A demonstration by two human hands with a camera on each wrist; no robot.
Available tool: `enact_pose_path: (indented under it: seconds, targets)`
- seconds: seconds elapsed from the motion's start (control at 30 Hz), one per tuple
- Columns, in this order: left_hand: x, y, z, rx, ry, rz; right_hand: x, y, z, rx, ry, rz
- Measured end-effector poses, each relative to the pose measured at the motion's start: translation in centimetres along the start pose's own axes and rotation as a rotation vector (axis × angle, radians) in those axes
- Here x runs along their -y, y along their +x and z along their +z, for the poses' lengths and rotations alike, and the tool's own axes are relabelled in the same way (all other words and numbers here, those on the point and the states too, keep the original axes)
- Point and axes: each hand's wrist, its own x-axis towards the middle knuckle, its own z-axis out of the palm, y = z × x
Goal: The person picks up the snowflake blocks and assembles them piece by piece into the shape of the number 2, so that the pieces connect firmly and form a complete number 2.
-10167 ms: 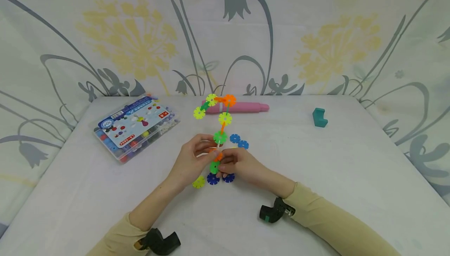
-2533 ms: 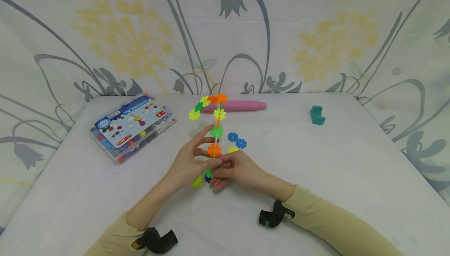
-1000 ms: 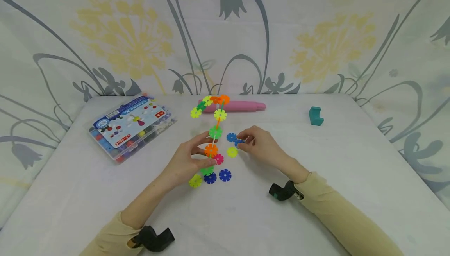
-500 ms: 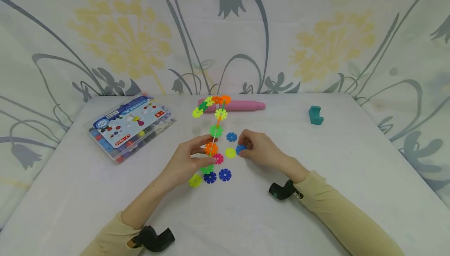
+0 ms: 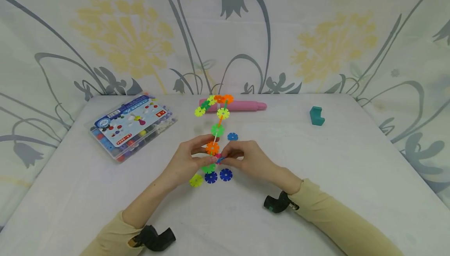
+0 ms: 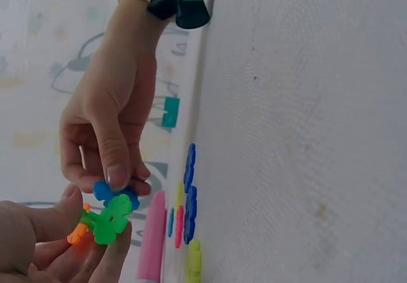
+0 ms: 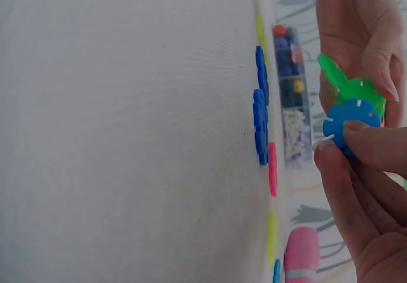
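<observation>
My left hand (image 5: 184, 163) holds the lower part of a chain of notched plastic discs (image 5: 217, 130), in green, orange and yellow, that rises and bends over to the left at the top. With thumb and fingers, my right hand (image 5: 254, 160) pinches a light blue notched disc (image 7: 351, 119). That disc is close against the chain's lowest green disc (image 6: 114, 220); whether their slots are joined I cannot tell. Loose on the cloth lie dark blue discs (image 5: 226, 174), a yellow disc (image 5: 196, 180), another light blue disc (image 5: 232, 136) and a partly covered pink disc (image 7: 273, 168).
A clear compartment box of beads (image 5: 133, 127) with a printed label stands at the back left. Behind the chain lies a pink cylindrical object (image 5: 242, 106). The teal notched block (image 5: 317, 116) sits at the back right, near the patterned curtain.
My right hand left the chain, took one light blue disc from the cloth, and brought it left to the chain's lower end. My left hand has kept its hold there.
</observation>
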Motion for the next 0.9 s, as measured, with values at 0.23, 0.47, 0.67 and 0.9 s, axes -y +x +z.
enact_pose_path:
  seconds: [0.23,0.47,0.67,0.9]
  targets:
    - [0.01,0.03,0.07,0.0,-0.007,-0.01,-0.29,-0.13,0.21,-0.041,-0.011,-0.115]
    - [0.02,0.16,0.12,0.002,-0.006,-0.022,-0.22,-0.06,-0.11,-0.064,-0.046,-0.136]
    - [-0.09,0.15,0.07,0.024,0.003,-0.026,-0.4,-0.01,-0.21,-0.033,-0.126,-0.207]
    - [-0.2,-0.02,-0.47,0.005,0.02,-0.04,-0.48,0.12,-0.27,-0.043,-0.215,-0.221]
